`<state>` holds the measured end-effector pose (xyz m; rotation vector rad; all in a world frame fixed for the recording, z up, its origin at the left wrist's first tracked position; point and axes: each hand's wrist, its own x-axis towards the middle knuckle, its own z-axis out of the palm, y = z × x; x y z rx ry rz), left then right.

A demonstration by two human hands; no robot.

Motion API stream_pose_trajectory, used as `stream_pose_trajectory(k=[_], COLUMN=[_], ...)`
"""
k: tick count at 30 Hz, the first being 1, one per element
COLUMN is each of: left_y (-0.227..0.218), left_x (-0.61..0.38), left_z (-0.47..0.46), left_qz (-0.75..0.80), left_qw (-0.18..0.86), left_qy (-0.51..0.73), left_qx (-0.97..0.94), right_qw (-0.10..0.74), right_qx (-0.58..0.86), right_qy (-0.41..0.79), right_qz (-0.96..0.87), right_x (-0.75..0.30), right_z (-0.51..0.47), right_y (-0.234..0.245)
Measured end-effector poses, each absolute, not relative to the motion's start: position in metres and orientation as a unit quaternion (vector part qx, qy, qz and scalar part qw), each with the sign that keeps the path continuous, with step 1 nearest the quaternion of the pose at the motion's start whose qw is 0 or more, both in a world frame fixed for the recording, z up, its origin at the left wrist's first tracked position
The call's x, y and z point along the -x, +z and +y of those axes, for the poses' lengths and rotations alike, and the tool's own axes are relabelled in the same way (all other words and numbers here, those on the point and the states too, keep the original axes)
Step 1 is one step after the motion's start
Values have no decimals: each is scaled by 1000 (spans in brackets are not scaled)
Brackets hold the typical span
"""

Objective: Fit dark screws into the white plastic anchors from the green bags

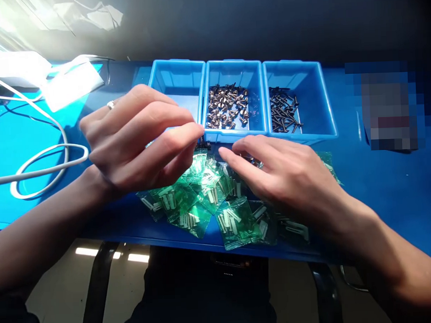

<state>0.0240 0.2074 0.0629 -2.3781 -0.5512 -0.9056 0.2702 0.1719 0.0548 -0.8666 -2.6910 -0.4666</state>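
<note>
green plastic packets of white parts (206, 204) lie heaped on the blue bench (389, 188), just in front of three blue bins (177, 78). the left hand (137, 140) draws its fingertips (196, 131) together beside the middle bin (231, 71), any pinched item too small to tell, while the right hand (279, 178) rests spread on the packets.

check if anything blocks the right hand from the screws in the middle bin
Yes: the front wall of the blue middle bin rises between the right hand and the silver screws inside it.
</note>
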Motion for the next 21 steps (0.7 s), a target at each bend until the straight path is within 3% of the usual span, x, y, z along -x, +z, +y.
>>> stream_pose_trajectory(k=[5,8,14,21], left_y=[58,60,61,55], left_x=[-25,-23,-21,-21], left_z=[211,209,206,211], left_qz=[-175,-201,-215,-161], left_qw=[279,282,286,311], left_qy=[-353,-327,-306,-345], left_qx=[876,879,882,871], right_qw=[310,371,382,441], right_qx=[357,391,513,518], right_qy=[-12,16,98,94], right_qz=[-881,-842,-762,-726], right_x=[-269,-272,-273,-269], right_z=[168,169,170,173], right_y=[60,67,80,70])
